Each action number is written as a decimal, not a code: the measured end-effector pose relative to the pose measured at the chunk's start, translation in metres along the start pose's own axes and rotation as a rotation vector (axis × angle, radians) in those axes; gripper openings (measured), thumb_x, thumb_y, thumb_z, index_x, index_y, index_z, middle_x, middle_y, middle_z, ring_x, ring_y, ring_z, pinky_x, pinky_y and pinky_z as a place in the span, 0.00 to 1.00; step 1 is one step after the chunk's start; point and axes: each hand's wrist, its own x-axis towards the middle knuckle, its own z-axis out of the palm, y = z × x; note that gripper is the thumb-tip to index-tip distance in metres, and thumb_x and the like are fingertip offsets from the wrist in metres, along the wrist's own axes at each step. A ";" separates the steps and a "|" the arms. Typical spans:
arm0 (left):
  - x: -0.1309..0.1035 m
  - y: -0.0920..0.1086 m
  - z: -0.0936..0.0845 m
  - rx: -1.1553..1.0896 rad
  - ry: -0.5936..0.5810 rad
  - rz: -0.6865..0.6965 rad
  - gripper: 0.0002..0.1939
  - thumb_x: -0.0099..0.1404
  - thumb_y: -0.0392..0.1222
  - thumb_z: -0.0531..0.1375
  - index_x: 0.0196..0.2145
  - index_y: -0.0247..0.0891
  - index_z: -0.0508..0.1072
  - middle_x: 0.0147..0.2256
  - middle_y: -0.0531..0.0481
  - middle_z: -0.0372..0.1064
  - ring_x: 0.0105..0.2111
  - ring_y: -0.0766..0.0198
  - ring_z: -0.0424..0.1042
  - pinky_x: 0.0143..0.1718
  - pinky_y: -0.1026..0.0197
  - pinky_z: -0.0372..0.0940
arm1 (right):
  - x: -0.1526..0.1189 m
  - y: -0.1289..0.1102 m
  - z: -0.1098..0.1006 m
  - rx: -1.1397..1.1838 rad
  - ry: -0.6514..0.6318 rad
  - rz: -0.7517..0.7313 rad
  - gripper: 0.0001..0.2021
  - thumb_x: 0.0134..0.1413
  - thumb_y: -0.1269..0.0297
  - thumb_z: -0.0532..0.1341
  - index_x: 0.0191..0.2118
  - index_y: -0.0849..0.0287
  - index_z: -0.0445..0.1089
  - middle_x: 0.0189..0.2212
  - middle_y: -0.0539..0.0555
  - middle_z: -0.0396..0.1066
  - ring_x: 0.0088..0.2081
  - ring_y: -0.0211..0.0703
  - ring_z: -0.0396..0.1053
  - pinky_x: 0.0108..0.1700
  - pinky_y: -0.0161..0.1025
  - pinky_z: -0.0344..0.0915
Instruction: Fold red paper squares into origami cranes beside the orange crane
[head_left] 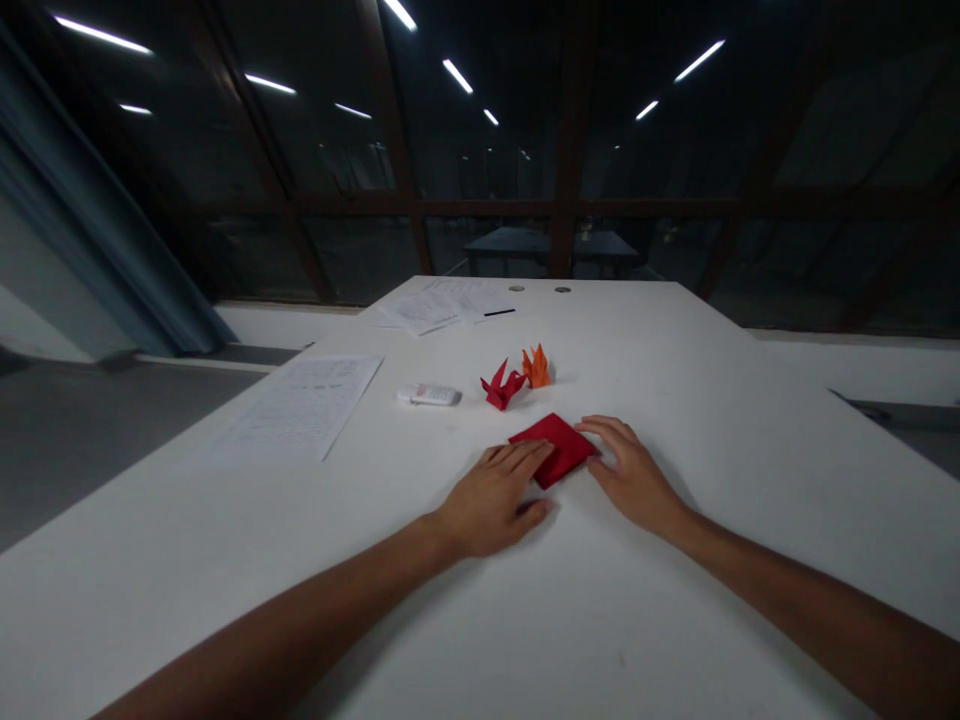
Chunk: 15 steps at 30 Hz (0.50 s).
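Note:
A folded square of red origami paper lies flat on the white table, turned so that a corner points toward me. The extended fingers of my left hand rest on its left part, with the thumb apart on the tabletop. At the right corner is my right hand, its thumb and fingers spread around the paper's edge and seemingly touching it. Just beyond the paper stand a red paper crane and an orange paper crane, close together.
Left of the cranes lies a white remote-like device. A printed sheet is at the table's left side, and more papers with a black pen lie farther back. Two small round discs sit near the far edge.

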 end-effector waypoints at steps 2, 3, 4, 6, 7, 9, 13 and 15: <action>0.001 0.000 0.001 0.006 -0.012 -0.036 0.29 0.67 0.47 0.60 0.64 0.42 0.62 0.59 0.39 0.66 0.59 0.46 0.63 0.59 0.43 0.55 | 0.000 0.002 0.001 -0.034 -0.056 -0.034 0.27 0.51 0.77 0.57 0.57 0.53 0.69 0.57 0.57 0.69 0.60 0.51 0.64 0.65 0.54 0.58; 0.002 0.000 0.001 0.017 -0.002 -0.052 0.27 0.67 0.47 0.60 0.61 0.41 0.65 0.57 0.39 0.68 0.57 0.46 0.65 0.58 0.44 0.56 | 0.000 0.002 0.002 -0.049 -0.081 -0.039 0.28 0.49 0.78 0.58 0.58 0.54 0.69 0.57 0.57 0.69 0.59 0.51 0.64 0.65 0.55 0.58; 0.002 0.001 0.001 0.031 0.007 -0.061 0.24 0.67 0.47 0.61 0.59 0.41 0.67 0.54 0.40 0.70 0.55 0.46 0.66 0.56 0.44 0.56 | -0.001 0.002 0.002 -0.062 -0.103 -0.040 0.29 0.49 0.78 0.58 0.58 0.54 0.69 0.57 0.57 0.70 0.59 0.52 0.65 0.64 0.55 0.59; 0.002 0.004 -0.001 0.049 0.013 -0.066 0.22 0.66 0.48 0.61 0.56 0.41 0.69 0.51 0.41 0.71 0.52 0.48 0.66 0.54 0.46 0.56 | -0.001 0.001 0.002 -0.073 -0.142 -0.045 0.27 0.49 0.77 0.59 0.56 0.54 0.71 0.55 0.57 0.72 0.57 0.52 0.67 0.62 0.55 0.61; 0.002 0.005 -0.002 0.050 0.012 -0.069 0.22 0.66 0.49 0.62 0.55 0.41 0.69 0.50 0.42 0.72 0.50 0.48 0.67 0.53 0.46 0.55 | -0.001 -0.001 0.001 -0.070 -0.162 -0.054 0.25 0.50 0.76 0.59 0.55 0.54 0.72 0.54 0.56 0.73 0.56 0.52 0.68 0.61 0.55 0.61; 0.002 0.006 -0.003 0.030 0.013 -0.081 0.21 0.67 0.51 0.61 0.54 0.42 0.70 0.48 0.44 0.73 0.48 0.50 0.67 0.52 0.47 0.55 | -0.002 -0.004 -0.001 -0.048 -0.187 -0.077 0.23 0.51 0.76 0.60 0.52 0.53 0.73 0.52 0.56 0.74 0.55 0.52 0.69 0.60 0.55 0.62; 0.003 0.002 -0.004 -0.082 0.073 -0.140 0.16 0.71 0.52 0.57 0.50 0.41 0.71 0.43 0.49 0.75 0.43 0.56 0.70 0.51 0.50 0.54 | -0.002 -0.010 -0.005 0.001 -0.167 -0.101 0.25 0.48 0.80 0.58 0.51 0.52 0.73 0.51 0.54 0.74 0.55 0.50 0.69 0.60 0.52 0.62; 0.005 -0.002 -0.004 -0.155 0.103 -0.156 0.15 0.74 0.51 0.54 0.46 0.40 0.73 0.40 0.50 0.75 0.39 0.60 0.71 0.49 0.53 0.56 | -0.002 -0.012 -0.005 0.006 -0.145 -0.105 0.21 0.51 0.79 0.59 0.49 0.52 0.73 0.50 0.53 0.75 0.53 0.49 0.69 0.59 0.51 0.63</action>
